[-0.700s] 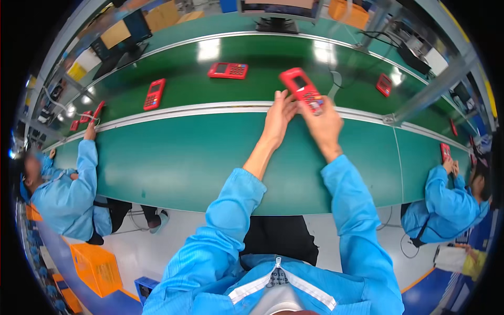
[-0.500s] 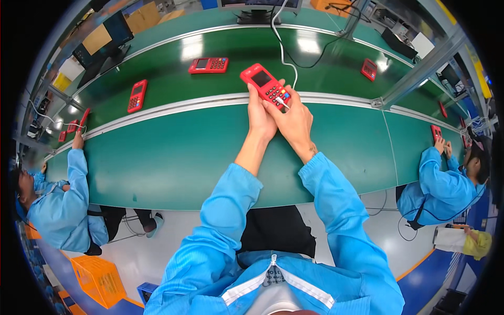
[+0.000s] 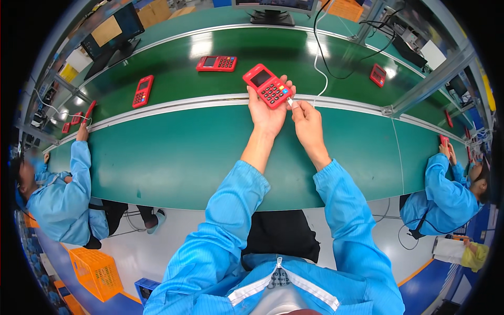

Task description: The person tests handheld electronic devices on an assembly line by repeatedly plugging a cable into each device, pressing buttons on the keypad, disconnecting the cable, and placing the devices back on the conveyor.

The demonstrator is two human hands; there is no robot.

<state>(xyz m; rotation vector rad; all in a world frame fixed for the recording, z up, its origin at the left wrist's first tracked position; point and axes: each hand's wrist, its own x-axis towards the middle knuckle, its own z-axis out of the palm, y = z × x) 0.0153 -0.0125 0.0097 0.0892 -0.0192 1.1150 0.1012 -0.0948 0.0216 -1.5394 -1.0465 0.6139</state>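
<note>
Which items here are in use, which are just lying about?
In use: red keypad terminal in left hand; white cable plug pinched by right hand.
Lying about: two red terminals on the green belt; monitor; orange crate.

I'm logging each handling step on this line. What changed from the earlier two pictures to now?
The red keypad device came off the far green belt toward the person and now sits up in the left hand. The right hand let go of its body and now pinches the white cable plug at its lower edge. The other red devices lie flat on the belt as before, and both co-workers remain seated.
</note>
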